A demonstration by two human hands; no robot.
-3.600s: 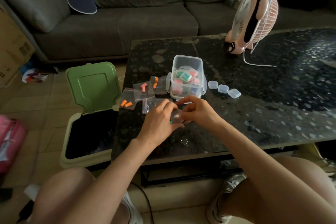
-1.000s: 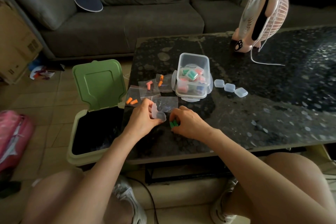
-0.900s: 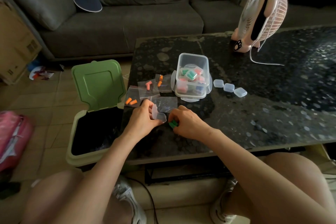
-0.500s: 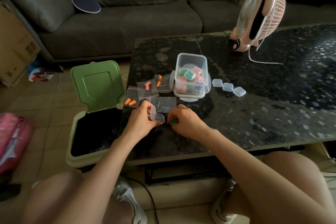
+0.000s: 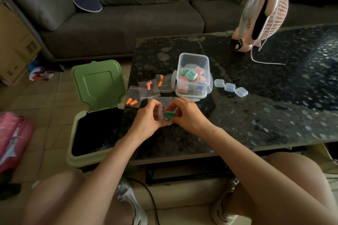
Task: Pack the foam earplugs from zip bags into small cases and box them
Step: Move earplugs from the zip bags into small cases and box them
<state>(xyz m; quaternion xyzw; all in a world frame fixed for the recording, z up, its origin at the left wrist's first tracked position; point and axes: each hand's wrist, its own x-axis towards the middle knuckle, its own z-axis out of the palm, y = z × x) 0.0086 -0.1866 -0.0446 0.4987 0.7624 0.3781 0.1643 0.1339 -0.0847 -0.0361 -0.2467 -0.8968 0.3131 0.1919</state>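
Dark speckled coffee table point(image 5: 265, 115), your left hand point(image 5: 146, 118) curled round a small open clear case point(image 5: 160, 113), your right hand point(image 5: 189, 113) pinching green earplugs point(image 5: 169, 115) against it, plastic storage box point(image 5: 193, 55) just beyond your fingers.

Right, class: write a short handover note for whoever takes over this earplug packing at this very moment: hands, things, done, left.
Left hand holds an open small case; right hand pinches the green earplugs at its mouth.
The box on the table already holds several filled cases.
Three zip bags of orange and pink earplugs lie left of the box; three empty cases lie to its right.
Left to do: seat the green pair, shut the case, box it, then pack the three bags.
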